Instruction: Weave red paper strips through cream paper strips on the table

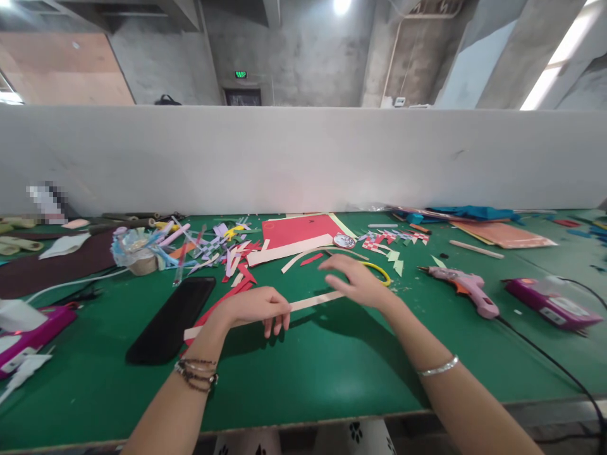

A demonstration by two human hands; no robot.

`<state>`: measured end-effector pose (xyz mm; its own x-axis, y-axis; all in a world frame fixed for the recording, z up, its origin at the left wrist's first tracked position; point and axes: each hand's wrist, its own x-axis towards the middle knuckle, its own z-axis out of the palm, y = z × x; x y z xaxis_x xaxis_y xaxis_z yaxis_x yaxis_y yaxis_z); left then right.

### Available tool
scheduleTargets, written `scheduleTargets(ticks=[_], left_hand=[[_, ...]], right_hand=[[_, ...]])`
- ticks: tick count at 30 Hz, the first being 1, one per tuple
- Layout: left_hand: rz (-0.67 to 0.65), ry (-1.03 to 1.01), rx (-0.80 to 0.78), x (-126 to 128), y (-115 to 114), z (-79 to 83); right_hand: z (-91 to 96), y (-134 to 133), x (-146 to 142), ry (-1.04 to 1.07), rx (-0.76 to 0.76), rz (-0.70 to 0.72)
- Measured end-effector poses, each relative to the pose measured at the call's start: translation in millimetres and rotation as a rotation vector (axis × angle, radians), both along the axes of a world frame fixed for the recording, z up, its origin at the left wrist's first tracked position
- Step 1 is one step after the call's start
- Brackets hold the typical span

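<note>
My left hand (258,306) is closed, its thumb and fingers pinching a narrow pale paper strip (313,301). One end of that strip sticks out on the left past my wrist; the other slants up to the right. Over the right end hovers my right hand (358,278), fingers stretched out and apart. Just beyond it shows a yellow loop handle (385,273), probably of scissors, mostly hidden by the hand. Red paper strips (230,297) lie by my left forearm. Past both hands are a curved pale strip (303,251) and a red paper sheet (296,230).
A black phone (173,322) lies left of my left hand. Coloured paper scraps (222,243) and a blue-wrapped cup (140,249) stand behind it. On the right are a pink glue gun (462,284) with its cord and a magenta power strip (550,303). A white partition (303,158) bounds the back.
</note>
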<state>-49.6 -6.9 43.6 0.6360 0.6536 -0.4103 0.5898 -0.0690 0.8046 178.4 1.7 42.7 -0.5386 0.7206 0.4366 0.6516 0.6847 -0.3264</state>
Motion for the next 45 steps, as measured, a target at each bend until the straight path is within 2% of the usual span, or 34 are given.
scheduleTargets(ticks=[2,4,9,12,17,21,25,31,37,45], left_hand=[[-0.047,0.023,0.064,1,0,-0.7],[-0.084,0.068,0.198,3,1,-2.2],[-0.102,0.232,0.722,13,2,-7.8],[-0.103,0.260,0.868,22,-1,-10.3],[-0.069,0.429,0.992,34,-5,-12.4],[-0.120,0.492,1.100,35,-2,-14.1],[-0.202,0.505,1.189,36,1,-15.9],[-0.245,0.474,1.316,40,3,-18.6],[-0.119,0.581,1.338,23,10,-15.1],[0.106,0.601,1.188,-3,16,-0.9]], right_hand=[[-4.5,-5,-16,-0.103,-0.149,0.180],[-8.6,-7,-25,-0.185,-0.256,0.228],[-12.8,-9,-30,-0.229,-0.271,0.102],[-13.1,-10,-32,-0.236,-0.252,0.072],[-14.1,-11,-31,-0.160,-0.284,0.105],[-12.9,-9,-28,-0.068,-0.420,0.166],[-9.4,-6,-22,0.039,-0.567,0.190],[-2.4,-3,-10,0.016,-0.671,0.236],[1.0,5,11,0.051,-0.722,0.158],[12.6,10,45,0.147,-0.806,0.042]])
